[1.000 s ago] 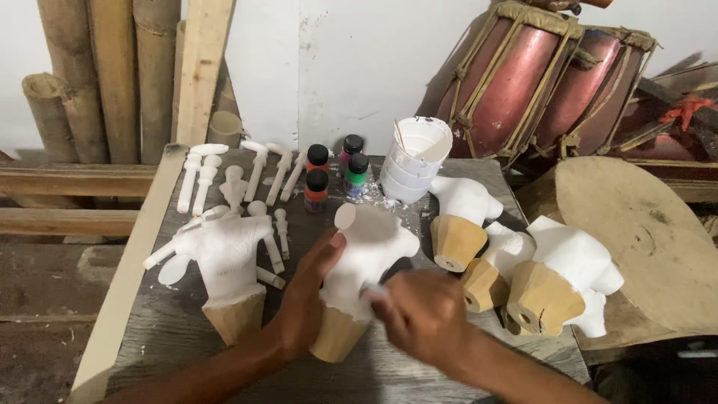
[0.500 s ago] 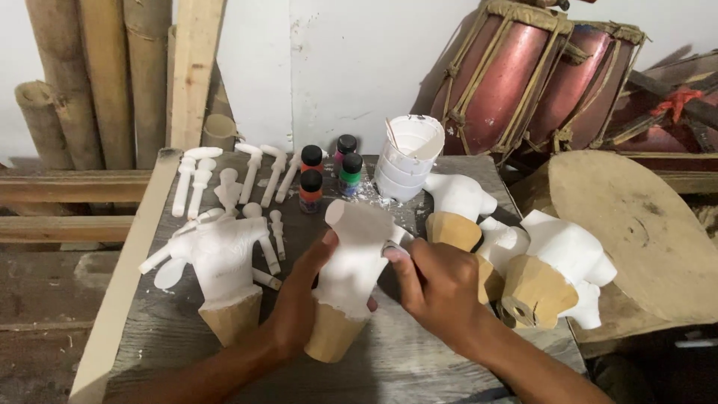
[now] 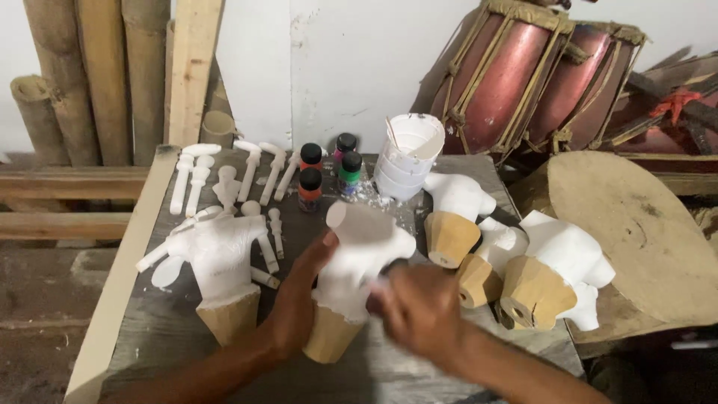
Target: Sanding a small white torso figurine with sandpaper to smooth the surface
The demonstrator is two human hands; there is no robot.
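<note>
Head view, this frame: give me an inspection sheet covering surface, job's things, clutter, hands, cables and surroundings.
Surface: grey wooden table, worn, with a pale plank along its left edge.
Job's things: white-painted torso figure on a bare wood cone base, standing upright near the table's front.
Clutter: second white torso with arms; loose white limb pieces; small paint bottles; white plastic cup; three more white figures lying on their sides.
Hands: left hand grips the figure's left side; right hand is motion-blurred at its right side, contact unclear.
Cables: nothing seen.
Surroundings: bamboo poles, red drums, round wooden slab.
</note>
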